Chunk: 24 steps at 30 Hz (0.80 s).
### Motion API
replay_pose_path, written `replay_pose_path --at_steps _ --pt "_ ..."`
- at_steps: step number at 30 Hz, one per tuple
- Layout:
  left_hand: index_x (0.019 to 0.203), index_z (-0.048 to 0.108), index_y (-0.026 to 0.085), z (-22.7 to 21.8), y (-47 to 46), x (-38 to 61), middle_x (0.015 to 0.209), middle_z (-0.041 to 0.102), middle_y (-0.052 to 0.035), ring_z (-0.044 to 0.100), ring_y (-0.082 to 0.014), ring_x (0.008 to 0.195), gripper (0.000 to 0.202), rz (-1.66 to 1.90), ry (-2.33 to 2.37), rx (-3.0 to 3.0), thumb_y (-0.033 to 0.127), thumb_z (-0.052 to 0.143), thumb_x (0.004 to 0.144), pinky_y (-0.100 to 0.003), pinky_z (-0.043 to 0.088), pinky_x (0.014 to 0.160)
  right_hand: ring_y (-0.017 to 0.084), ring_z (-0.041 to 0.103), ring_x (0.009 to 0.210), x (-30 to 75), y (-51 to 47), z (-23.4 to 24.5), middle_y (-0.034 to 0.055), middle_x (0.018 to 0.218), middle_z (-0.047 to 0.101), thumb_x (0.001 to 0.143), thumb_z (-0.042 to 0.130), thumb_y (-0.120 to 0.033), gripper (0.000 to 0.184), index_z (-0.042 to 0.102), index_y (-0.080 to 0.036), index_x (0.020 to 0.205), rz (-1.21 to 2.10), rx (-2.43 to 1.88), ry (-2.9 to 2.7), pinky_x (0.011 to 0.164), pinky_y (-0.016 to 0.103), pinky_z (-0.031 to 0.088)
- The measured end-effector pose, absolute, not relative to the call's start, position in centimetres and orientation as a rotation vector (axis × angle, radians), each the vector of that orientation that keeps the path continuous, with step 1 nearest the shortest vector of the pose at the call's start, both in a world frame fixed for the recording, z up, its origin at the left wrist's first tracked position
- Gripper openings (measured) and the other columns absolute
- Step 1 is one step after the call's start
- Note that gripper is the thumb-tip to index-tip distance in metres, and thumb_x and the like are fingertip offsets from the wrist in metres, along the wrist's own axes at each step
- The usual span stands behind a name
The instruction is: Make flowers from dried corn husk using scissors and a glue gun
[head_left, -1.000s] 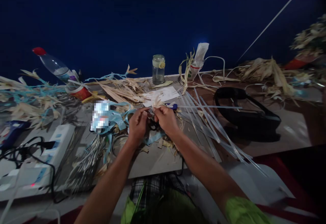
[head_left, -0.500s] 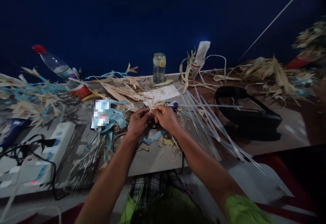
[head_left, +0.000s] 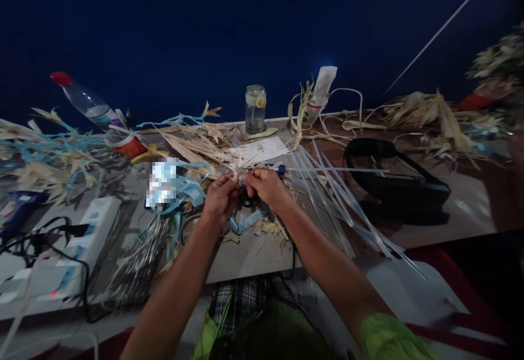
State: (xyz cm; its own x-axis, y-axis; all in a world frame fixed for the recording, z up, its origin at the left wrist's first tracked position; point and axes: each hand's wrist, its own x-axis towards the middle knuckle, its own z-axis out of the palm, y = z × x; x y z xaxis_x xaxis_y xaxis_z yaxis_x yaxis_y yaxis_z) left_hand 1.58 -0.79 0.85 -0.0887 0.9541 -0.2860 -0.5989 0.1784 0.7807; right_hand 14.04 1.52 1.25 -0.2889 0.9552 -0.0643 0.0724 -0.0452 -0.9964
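Between my two hands is a small pale piece of corn husk (head_left: 238, 165), its tips sticking up above my fingers. My left hand (head_left: 221, 196) is closed, pinching the base of the husk from the left. From the right, my right hand (head_left: 265, 186) pinches at the same spot, with a bit of something light blue by its fingertips. A light blue ribbon (head_left: 248, 222) lies on the table just under my hands, among husk scraps (head_left: 271, 228). Behind my fingers is a dark, ring-like shape that I cannot make out.
Clear plastic sticks (head_left: 339, 202) and a black handled object (head_left: 397, 180) lie to the right. At left are wire stems (head_left: 141, 256), a power strip (head_left: 96, 229) and a blue glue gun (head_left: 22, 207). A drinking bottle (head_left: 255, 110) stands at the back beside white paper (head_left: 264, 150).
My fingers have shifted slightly around the husk piece, which has moved a little to the left. The ribbon below has shifted slightly. A light blue bit now shows at my right fingertips.
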Motion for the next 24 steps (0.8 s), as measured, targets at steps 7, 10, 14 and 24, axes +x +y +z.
replay_pose_path --at_steps 7,10,14,24 --pt "0.074 0.056 0.013 0.2 -0.2 0.9 0.05 0.054 0.0043 0.046 -0.0027 0.042 0.03 1.433 0.976 0.474 0.02 0.077 0.054 -0.014 0.034 0.043 0.014 0.057 0.072 14.9 2.2 1.0 0.0045 0.081 0.067 0.078 0.052 -0.039 0.028 0.066 -0.015 0.085 1.101 -1.137 -1.529 0.067 0.025 0.043" --pt "0.074 0.056 0.013 -0.1 0.0 0.7 0.051 0.053 0.0048 0.047 -0.0031 0.043 0.031 1.476 0.953 0.462 0.02 0.077 0.053 -0.014 0.035 0.045 0.016 0.059 0.084 16.1 2.5 1.5 0.0072 0.096 0.066 0.078 0.052 -0.037 0.031 0.065 -0.016 0.097 0.91 -1.18 -1.524 0.075 0.027 0.045" --pt "0.072 0.056 0.013 -0.2 0.0 0.6 0.053 0.053 0.0049 0.049 -0.0034 0.046 0.029 1.511 0.928 0.446 0.017 0.077 0.052 -0.014 0.037 0.046 0.014 0.06 0.069 18.3 2.2 2.9 0.0042 0.079 0.067 0.079 0.05 -0.035 0.03 0.064 -0.015 0.097 0.888 -1.322 -1.638 0.064 0.025 0.046" --pt "0.071 0.057 0.014 -0.6 0.2 0.4 0.05 0.054 0.0047 0.047 -0.0039 0.042 0.028 1.556 0.923 0.453 0.017 0.077 0.051 -0.015 0.036 0.044 0.025 0.06 0.097 20.1 0.2 2.1 0.015 0.104 0.064 0.079 0.051 -0.039 0.035 0.063 -0.013 0.101 0.49 -2.022 -2.194 0.079 0.03 0.042"
